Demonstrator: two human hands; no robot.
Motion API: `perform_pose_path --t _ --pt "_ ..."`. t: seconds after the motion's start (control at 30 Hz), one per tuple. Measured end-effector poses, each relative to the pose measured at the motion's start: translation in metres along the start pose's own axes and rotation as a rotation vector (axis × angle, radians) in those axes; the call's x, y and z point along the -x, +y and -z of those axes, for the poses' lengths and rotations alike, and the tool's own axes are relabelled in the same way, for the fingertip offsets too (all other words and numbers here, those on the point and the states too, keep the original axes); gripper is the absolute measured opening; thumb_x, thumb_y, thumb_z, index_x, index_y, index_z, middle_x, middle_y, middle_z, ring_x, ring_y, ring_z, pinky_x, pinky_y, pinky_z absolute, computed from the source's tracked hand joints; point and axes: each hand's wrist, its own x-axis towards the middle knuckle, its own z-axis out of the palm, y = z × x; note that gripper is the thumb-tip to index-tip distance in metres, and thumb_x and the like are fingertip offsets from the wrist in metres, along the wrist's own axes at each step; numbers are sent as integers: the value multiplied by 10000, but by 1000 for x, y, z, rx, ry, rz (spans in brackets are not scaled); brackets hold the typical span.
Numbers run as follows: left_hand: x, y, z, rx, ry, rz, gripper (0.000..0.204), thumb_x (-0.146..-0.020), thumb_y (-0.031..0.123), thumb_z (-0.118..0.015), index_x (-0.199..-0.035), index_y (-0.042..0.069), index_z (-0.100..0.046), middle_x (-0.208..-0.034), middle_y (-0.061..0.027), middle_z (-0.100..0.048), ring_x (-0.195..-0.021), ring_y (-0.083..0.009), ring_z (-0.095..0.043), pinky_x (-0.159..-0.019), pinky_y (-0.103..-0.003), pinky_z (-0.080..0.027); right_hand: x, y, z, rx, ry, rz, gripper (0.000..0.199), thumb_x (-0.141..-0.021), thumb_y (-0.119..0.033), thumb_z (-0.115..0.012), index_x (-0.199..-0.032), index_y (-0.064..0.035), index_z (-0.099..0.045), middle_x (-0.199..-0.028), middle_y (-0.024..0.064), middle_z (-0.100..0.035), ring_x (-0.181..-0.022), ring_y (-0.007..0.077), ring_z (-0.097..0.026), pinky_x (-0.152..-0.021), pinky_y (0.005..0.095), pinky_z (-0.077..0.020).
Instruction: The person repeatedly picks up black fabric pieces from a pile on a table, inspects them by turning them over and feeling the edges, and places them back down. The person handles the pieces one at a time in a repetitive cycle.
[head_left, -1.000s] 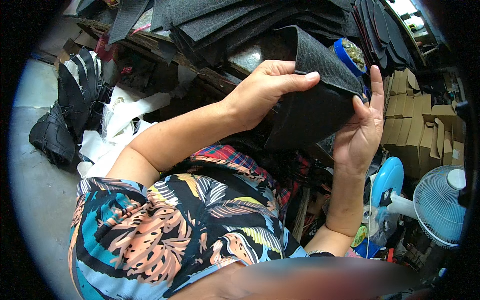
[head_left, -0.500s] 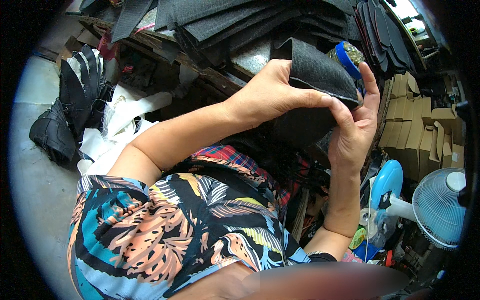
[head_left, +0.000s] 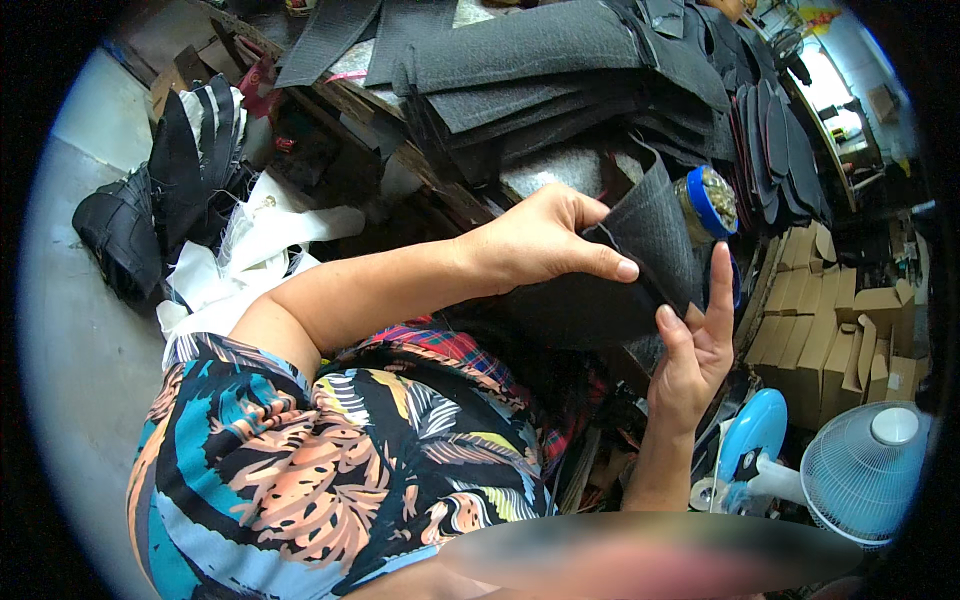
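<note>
Both hands hold a curved piece of black fabric [head_left: 655,215], with a pale strip along its folded edge. My left hand [head_left: 545,240] grips its left side, the thumb lying on the near face and the other fingers mostly hidden behind. At the lower right corner, my right hand [head_left: 692,360] pinches the edge between thumb and fingers while its index finger points up. A gap separates the two thumbs. Just beyond the fabric stands a clear jar [head_left: 708,203] with a blue rim and small pieces inside.
Stacked black fabric pieces [head_left: 530,60] cover the bench beyond my hands. More dark cut pieces [head_left: 770,150] stand in a row at the right. Cardboard boxes [head_left: 820,340] and a blue-and-white fan [head_left: 865,470] are on the right. White cloth [head_left: 250,240] and black pieces [head_left: 115,235] lie at the left.
My view has shifted, so the bench and its stacks sit lower in the picture. My thumbs, which were touching, are now apart, and the fabric has tilted, with my right hand lower along its edge.
</note>
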Motion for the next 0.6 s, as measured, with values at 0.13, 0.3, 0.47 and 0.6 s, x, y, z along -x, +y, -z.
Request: perform_pose_path --t 0.13,0.3,0.47,0.6 --pt "3 -5 8 -46 -12 53 227 -905 231 -742 -907 4 -745 -816 27 -680 -749 -33 -572 -684 -220 -467 5 1 10 7 -27 1 719 -869 133 -503 -1538 36 -259 -1581 172 -335 -1203 197 -588 -969 277 -486" --pt "8 -13 13 -103 -86 -38 342 -945 267 -701 -698 48 -613 -662 86 -469 -634 -22 -409 -561 -262 -344 11 8 22 82 -145 99 684 -878 149 -499 -1523 34 -303 -1564 197 -356 -1181 216 -611 -945 282 -509" --pt "8 -7 21 -643 -165 -375 494 -954 221 -678 -665 -9 -350 -603 -102 -290 -544 -127 -340 -542 -372 -289 1 16 27 89 -128 99 687 -892 138 -537 -1530 0 -321 -1411 198 -543 -1102 191 -635 -975 308 -483" --pt "8 -4 25 -744 -210 -426 482 -982 216 -633 -663 -14 -354 -607 -98 -298 -533 -196 -366 -546 -376 -309 3 14 25 183 -131 99 708 -896 133 -539 -1545 -6 -289 -1356 192 -585 -1082 172 -628 -951 284 -478"
